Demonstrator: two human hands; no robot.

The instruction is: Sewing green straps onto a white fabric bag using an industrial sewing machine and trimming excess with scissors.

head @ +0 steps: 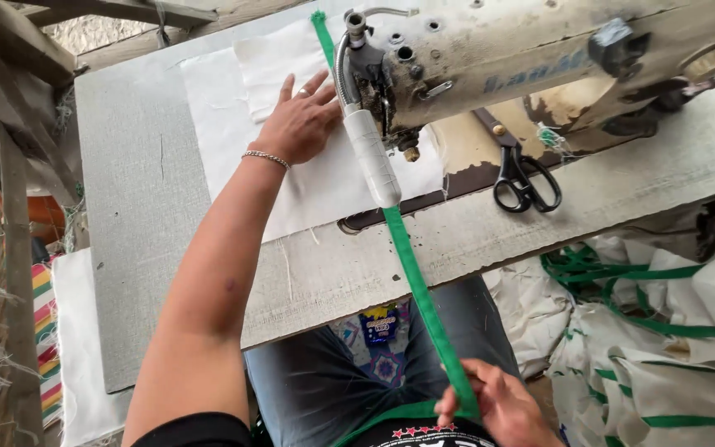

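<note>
The left hand lies flat, fingers spread, palm down on the white fabric that is spread over the grey sewing table; it grips nothing, only presses the cloth just beside the head of the sewing machine. A beaded bracelet circles that wrist. The right hand sits low at the bottom edge of the view, over the lap, its fingers pinched shut on the green strap — the fingertips are partly cut off by the frame, so how the thumb meets them is hard to make out. The strap runs taut from that hand up across the table edge, disappears behind a white wrapped tube fixed to the machine, and shows again as a thin green line above, near the top edge. The needle area is hidden behind the tube and the machine head, so whether the strap lies under the foot cannot be told. Black scissors rest on the table to the right of the machine. Lower right, a heap of white bags with green trim lies beside the table — partly out of frame.
</note>
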